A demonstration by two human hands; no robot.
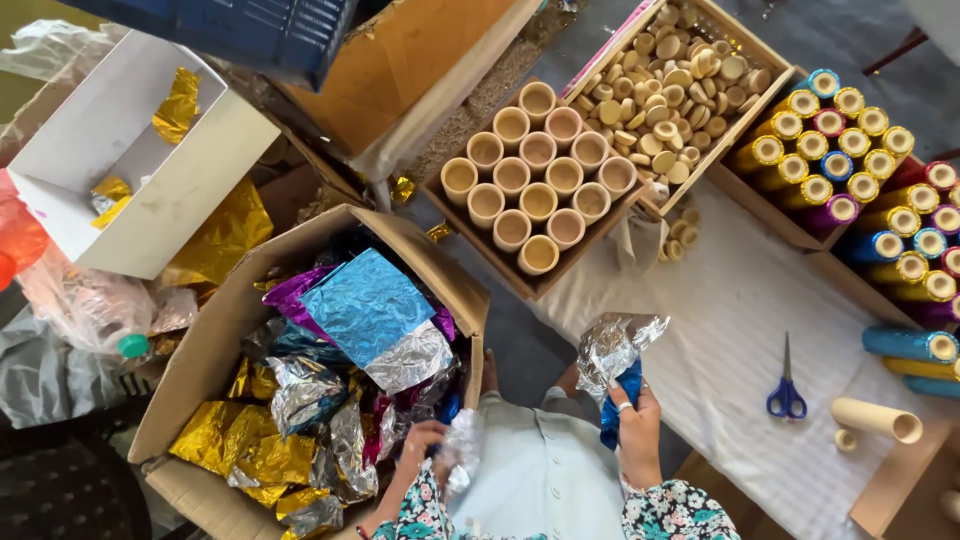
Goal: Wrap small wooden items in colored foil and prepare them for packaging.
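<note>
Both hands hold foil: right hand [637, 432] grips crumpled foil [612, 352] (blue-backed).

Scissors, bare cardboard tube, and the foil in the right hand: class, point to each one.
Scissors [787, 392]: head view, on the blue handles.
Bare cardboard tube [876, 418]: head view, middle of its side.
Foil [612, 345]: head view, crumpled silver part above the right hand [638, 425].

**Foil pieces in hand, beside the scrap box**

Crumpled foil sheet [615, 365], silver side out with blue underside showing, held upright, just right of the cardboard box [215, 330]. Smaller silver foil scrap [460, 450], wrinkled, held low at the box's right front corner. The two are near each other, not touching.
</note>
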